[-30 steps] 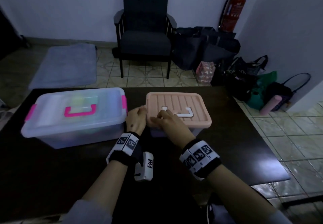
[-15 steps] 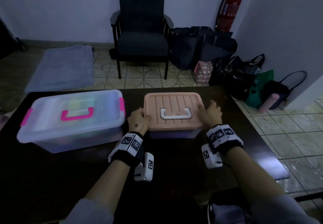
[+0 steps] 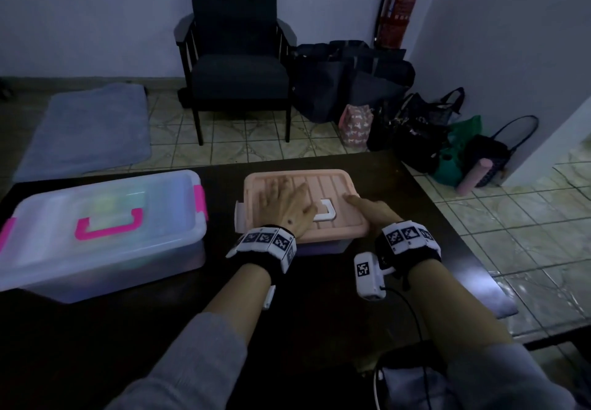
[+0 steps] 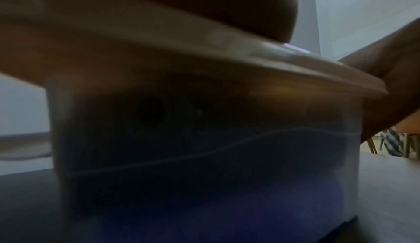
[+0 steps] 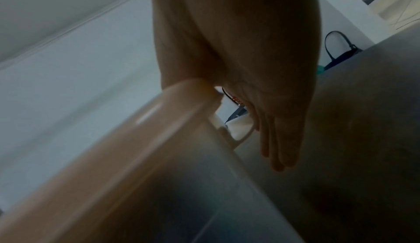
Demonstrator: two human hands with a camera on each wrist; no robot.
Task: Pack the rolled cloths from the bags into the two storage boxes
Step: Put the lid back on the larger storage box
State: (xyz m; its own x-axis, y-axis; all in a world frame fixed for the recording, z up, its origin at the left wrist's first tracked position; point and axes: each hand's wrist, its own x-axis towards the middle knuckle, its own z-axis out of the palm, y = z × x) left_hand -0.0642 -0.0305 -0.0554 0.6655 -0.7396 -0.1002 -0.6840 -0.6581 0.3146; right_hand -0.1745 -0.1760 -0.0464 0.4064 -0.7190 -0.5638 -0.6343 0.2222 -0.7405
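The small storage box has its ribbed pink lid (image 3: 332, 182) on, with a white handle (image 3: 326, 214). My left hand (image 3: 284, 201) lies flat on that lid, fingers spread. My right hand (image 3: 371, 211) is at the box's right front edge, thumb on top of the lid. In the right wrist view its fingers (image 5: 279, 153) hang straight down beside the box's side, close to a white latch (image 5: 238, 131). The left wrist view shows the translucent wall (image 4: 204, 157) with dark blue cloth behind it. The larger clear box (image 3: 102, 217) with a pink handle stands closed to the left.
Both boxes stand on a dark table (image 3: 319, 313). Several bags (image 3: 351, 89) sit on the tiled floor at the back right, and a pink roll (image 3: 473, 176) leans against one. A dark armchair (image 3: 236, 67) and a grey mat (image 3: 86, 128) are behind the table.
Both hands were at the pink lid's left front corner, then one at each side. Now my left hand has moved on top of the lid, and my right thumb rests on its right edge.
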